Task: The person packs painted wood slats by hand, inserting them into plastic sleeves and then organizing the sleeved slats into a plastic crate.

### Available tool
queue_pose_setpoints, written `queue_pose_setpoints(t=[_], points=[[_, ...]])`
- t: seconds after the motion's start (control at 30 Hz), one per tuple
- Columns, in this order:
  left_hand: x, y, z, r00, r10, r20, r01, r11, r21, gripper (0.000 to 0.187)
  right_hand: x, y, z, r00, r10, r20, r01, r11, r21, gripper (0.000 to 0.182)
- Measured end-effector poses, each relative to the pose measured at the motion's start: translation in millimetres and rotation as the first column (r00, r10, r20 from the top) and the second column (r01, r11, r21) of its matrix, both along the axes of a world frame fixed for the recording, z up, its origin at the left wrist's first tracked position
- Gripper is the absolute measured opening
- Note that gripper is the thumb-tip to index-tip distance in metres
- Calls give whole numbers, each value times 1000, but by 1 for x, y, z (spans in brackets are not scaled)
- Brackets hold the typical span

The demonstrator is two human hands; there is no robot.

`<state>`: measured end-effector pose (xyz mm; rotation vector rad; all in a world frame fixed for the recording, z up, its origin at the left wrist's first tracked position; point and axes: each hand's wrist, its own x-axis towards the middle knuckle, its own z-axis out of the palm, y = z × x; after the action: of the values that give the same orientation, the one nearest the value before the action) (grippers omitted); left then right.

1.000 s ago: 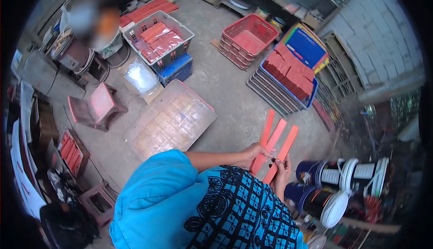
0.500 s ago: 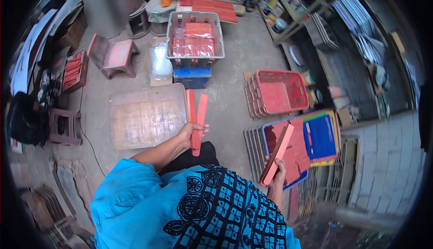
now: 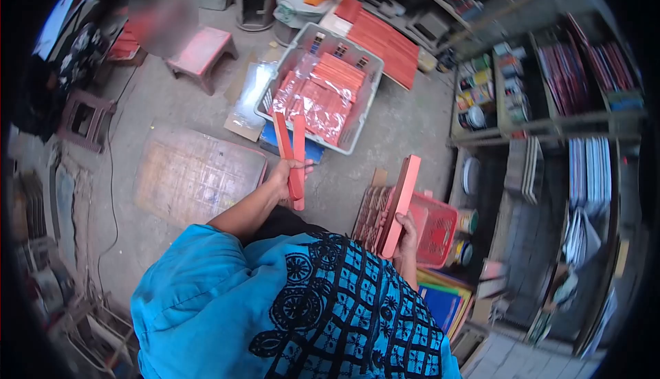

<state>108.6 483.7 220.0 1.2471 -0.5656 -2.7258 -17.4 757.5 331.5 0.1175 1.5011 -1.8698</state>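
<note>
My left hand point(image 3: 292, 175) is closed around two flat red strips point(image 3: 300, 147), which fan apart in a narrow V at the top. Behind their upper ends is a pale grey crate point(image 3: 354, 147) with red strips point(image 3: 337, 80) and clear plastic wrap inside. Long salmon-red strips point(image 3: 403, 197), held together as a bundle, stand tilted in my right hand point(image 3: 407, 231). That hand's fingers wrap round the lower part of the bundle. Just beyond it is a red plastic basket point(image 3: 440, 231), partly hidden by the hand and bundle.
A flat worn board point(image 3: 199, 176) lies on the floor at left. Shelves point(image 3: 474, 131) with cans and stacked sheets line the right side. A pink stool point(image 3: 206, 52) stands near a blurred person at upper left. Blue and yellow trays point(image 3: 440, 303) sit at lower right.
My view has turned right, and the crate appears nearer the strips in my left hand. The right hand's bundle has moved from over the red-covered tray to beside the red basket. Both hands keep their hold.
</note>
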Motion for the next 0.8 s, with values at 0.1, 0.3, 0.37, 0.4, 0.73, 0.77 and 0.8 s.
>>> queue_pose_setpoints(t=[0.1, 0.3, 0.37, 0.4, 0.73, 0.77, 0.8], points=[[-22, -25, -3, 987, 157, -20, -156, 988, 20, 43, -71, -46, -2, 991, 118, -60, -116, 992, 39, 36], [-46, -41, -50, 801, 587, 119, -592, 806, 10, 40, -199, -142, -64, 821, 552, -146, -510, 824, 245, 43], [-54, -23, -65, 703, 691, 167, -702, 712, 9, 38, -233, -180, -93, 669, 724, -167, -656, 681, 326, 43], [-59, -9, -77, 640, 746, 183, -762, 648, 23, 38, -251, -199, -109, 560, 810, -173, -724, 581, 373, 42], [-132, 100, -114, 185, 913, 364, -981, 196, 7, 45, -241, -352, -269, -305, 941, -147, -455, -8, 890, 61], [-132, 106, -120, 176, 908, 380, -981, 192, -4, 46, -234, -357, -286, -309, 943, -124, -421, -19, 907, 61], [-132, 109, -120, 151, 898, 413, -986, 165, 4, 48, -227, -359, -298, -316, 944, -96, -382, -34, 923, 61]])
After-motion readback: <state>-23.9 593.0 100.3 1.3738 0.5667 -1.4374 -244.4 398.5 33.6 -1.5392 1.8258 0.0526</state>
